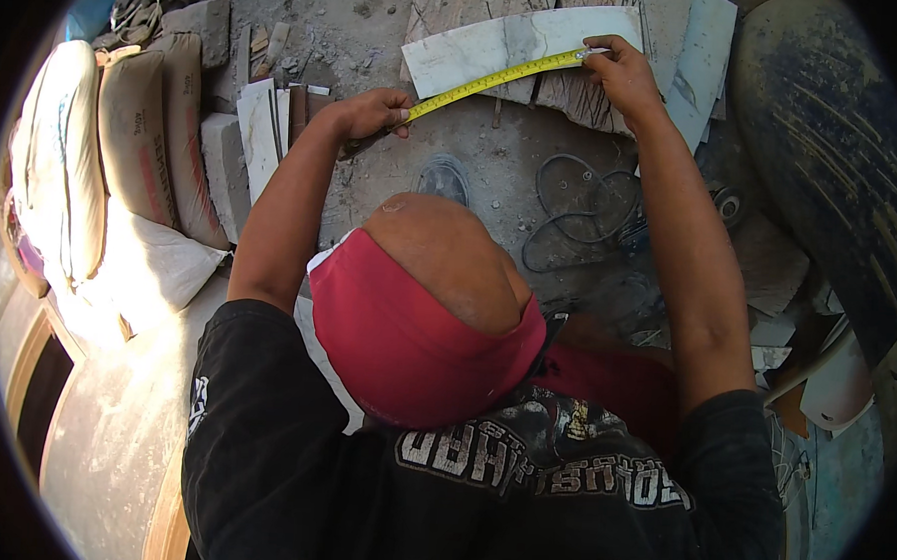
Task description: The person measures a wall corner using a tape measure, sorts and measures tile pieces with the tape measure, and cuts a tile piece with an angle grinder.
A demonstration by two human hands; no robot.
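A yellow tape measure [494, 80] stretches along the lower edge of a white marble-look tile strip [519, 38]. My left hand [376, 115] grips the tape at its left end, just beyond the strip, with the fingers closed around it. My right hand [622, 77] pinches the metal tip at the other end, against the right part of the strip. The strip lies on stacked weathered boards or slabs [450, 5].
Filled sacks [139, 136] and concrete blocks [223, 170] stand left, beside tile offcuts [260, 137]. A coiled cable [557, 213] lies below the strip. A large dark curved object [829, 167] and broken pieces [770, 357] are at the right. My bent knee shows centrally.
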